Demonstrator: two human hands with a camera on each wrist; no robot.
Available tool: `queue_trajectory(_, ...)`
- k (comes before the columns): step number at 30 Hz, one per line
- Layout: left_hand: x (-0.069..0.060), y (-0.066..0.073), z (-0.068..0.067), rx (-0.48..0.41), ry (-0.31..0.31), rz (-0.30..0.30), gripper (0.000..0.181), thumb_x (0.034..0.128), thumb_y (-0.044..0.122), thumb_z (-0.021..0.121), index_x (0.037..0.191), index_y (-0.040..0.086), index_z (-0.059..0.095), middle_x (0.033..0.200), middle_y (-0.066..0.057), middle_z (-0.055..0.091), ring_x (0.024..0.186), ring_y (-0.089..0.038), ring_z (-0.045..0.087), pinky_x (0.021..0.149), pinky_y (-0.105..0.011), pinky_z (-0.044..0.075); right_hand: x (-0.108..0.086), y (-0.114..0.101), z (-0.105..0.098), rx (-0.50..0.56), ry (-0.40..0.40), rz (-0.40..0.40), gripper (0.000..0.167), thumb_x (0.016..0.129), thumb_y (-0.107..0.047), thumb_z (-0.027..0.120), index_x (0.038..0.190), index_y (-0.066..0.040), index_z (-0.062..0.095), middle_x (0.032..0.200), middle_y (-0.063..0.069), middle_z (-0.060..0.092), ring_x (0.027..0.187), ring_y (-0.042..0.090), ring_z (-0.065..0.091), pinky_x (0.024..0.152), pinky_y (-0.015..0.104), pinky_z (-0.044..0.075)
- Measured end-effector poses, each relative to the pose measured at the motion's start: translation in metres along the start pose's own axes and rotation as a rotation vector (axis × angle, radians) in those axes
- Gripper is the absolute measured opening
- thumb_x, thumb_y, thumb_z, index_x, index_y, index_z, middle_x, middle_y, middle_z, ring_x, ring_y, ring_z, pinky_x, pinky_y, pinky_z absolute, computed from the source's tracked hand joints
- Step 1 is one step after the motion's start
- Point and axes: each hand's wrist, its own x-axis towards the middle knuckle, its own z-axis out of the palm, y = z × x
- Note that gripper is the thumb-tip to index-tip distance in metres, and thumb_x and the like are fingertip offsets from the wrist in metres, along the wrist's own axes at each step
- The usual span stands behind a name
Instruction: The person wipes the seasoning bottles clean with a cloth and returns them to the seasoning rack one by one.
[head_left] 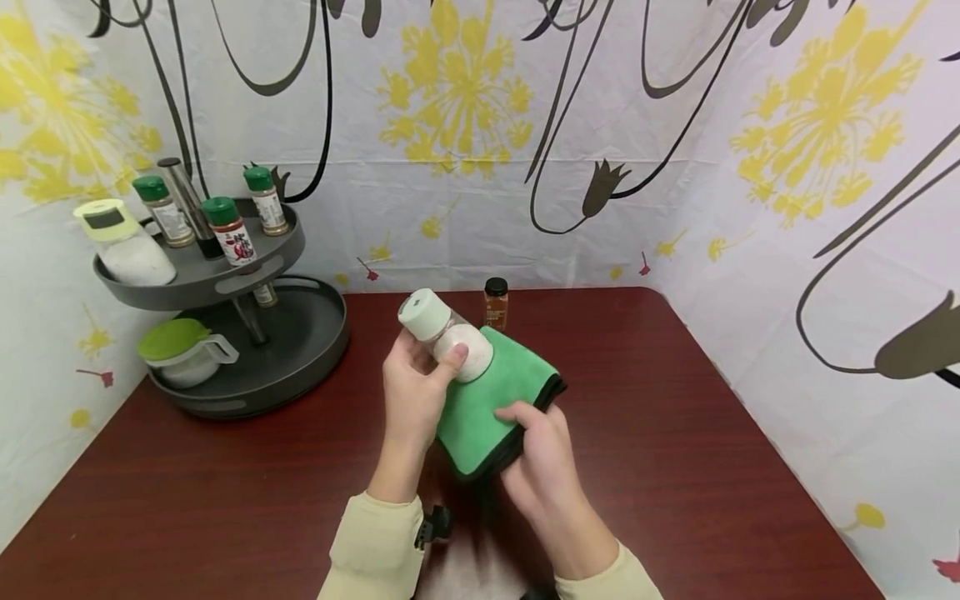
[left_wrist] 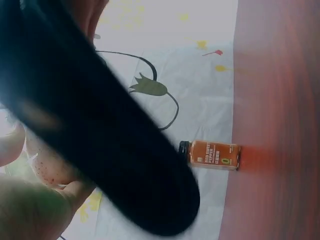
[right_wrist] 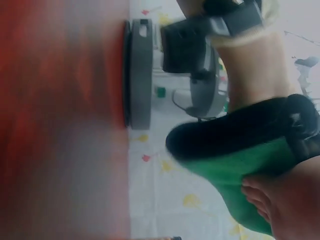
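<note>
My left hand (head_left: pixel 416 392) grips a clear jar (head_left: pixel 463 350) of white grains, tilted, its pale lid (head_left: pixel 424 314) toward the upper left. Against the jar's lower end lies a folded green cloth (head_left: pixel 480 408) with black edging, which my right hand (head_left: pixel 547 458) holds between thumb and fingers. In the right wrist view the cloth (right_wrist: pixel 240 165) hangs from the right hand (right_wrist: pixel 280 200). Its dark edge (left_wrist: pixel 125 140) blocks much of the left wrist view, where part of the left hand (left_wrist: pixel 35 210) shows at lower left.
Behind the hands stands a small red sweet pepper bottle (head_left: pixel 496 304) with a black cap. A grey two-tier rack (head_left: pixel 330 317) at the left bears several green-capped shakers (head_left: pixel 228 233), a tilted white container (head_left: pixel 127 250) and a green-lidded pot (head_left: pixel 180 354). All stand on a dark red table (head_left: pixel 660 433).
</note>
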Motion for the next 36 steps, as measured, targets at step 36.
queue_trajectory(36,-0.002,0.0,0.008,-0.137,0.056,0.08,0.049,0.0946,-0.007,0.072,0.14,-0.004,0.054,0.134,-0.026,0.065,0.122,-0.023,0.069,0.101,-0.023,0.056,0.034,0.001,0.008,-0.116,-0.01,-0.031,0.057,0.086,0.009,0.048,0.142,-0.001,0.048,0.134,0.008,0.061,0.117,0.02,0.065,0.094,0.035,0.059)
